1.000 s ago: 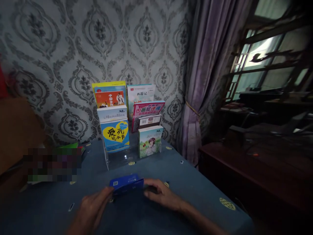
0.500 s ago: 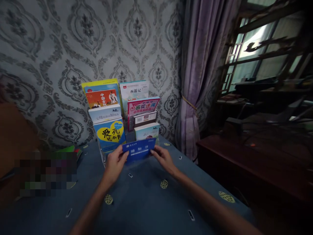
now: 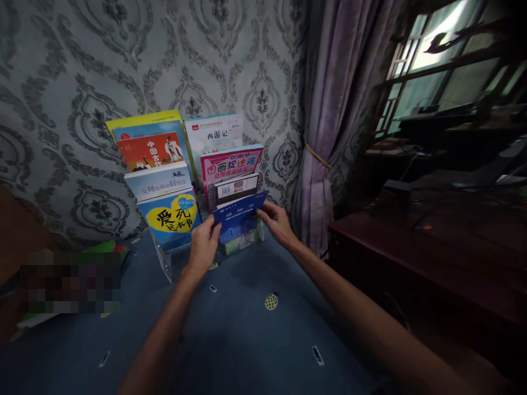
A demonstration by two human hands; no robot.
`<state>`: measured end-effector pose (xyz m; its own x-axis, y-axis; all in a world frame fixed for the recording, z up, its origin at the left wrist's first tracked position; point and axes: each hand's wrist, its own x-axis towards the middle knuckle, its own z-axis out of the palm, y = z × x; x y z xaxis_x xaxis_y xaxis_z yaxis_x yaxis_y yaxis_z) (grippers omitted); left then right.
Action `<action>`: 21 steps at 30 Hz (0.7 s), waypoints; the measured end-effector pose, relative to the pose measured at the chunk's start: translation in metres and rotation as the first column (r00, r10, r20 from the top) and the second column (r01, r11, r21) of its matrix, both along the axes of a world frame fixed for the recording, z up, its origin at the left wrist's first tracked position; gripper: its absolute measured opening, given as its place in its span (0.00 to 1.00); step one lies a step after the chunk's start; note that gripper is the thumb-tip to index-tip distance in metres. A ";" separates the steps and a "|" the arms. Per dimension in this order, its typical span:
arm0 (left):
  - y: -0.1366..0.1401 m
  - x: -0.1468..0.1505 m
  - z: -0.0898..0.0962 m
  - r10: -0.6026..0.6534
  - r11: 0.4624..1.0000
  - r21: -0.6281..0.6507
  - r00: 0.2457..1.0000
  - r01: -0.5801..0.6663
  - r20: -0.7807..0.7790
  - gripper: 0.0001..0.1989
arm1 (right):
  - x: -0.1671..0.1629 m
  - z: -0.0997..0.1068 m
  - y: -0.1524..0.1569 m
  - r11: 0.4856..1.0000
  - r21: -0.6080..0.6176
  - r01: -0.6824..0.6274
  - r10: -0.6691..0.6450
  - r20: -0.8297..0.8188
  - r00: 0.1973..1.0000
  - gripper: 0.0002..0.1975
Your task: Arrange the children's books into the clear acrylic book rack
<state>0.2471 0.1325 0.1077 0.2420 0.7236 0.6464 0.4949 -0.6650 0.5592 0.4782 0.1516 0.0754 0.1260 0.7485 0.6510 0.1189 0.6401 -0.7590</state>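
Observation:
A dark blue booklet (image 3: 239, 222) with pale lettering is pinched at both sides. My left hand (image 3: 205, 241) closes on its left edge, and my right hand (image 3: 278, 224) grips the right edge. It is tilted in front of the right column of a clear stepped book rack (image 3: 165, 264), hiding most of the book at the front there. Behind it stand a dark item with a white barcode label (image 3: 236, 187), a pink book (image 3: 233, 161) and a white book (image 3: 214, 133). The left column holds a blue book with a yellow heart (image 3: 171, 216), a pale blue book (image 3: 158, 181) and an orange one (image 3: 152, 151).
A blue patterned cloth (image 3: 239, 340) covers the table. Green-covered books (image 3: 99, 247), partly pixelated, and a brown shape (image 3: 20, 236) are at the left. Patterned wallpaper, a tied purple curtain (image 3: 329, 126) and a dark red cabinet (image 3: 411, 263) surround the table.
Both hands have carried the blue booklet up and forward, from in front of the rack to against its right column. The camera view has come closer to the rack.

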 end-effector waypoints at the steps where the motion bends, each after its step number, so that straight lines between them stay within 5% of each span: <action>1: 0.000 0.002 -0.001 -0.001 1.000 0.006 1.000 0.001 0.000 0.09 | 0.001 -0.001 0.000 1.000 -0.002 -0.003 0.003 -0.006 1.000 0.20; 21: 0.008 0.009 -0.016 -0.004 1.000 -0.022 0.983 0.000 -0.186 0.10 | 0.010 0.000 -0.004 0.999 0.030 0.038 -0.037 -0.027 0.999 0.17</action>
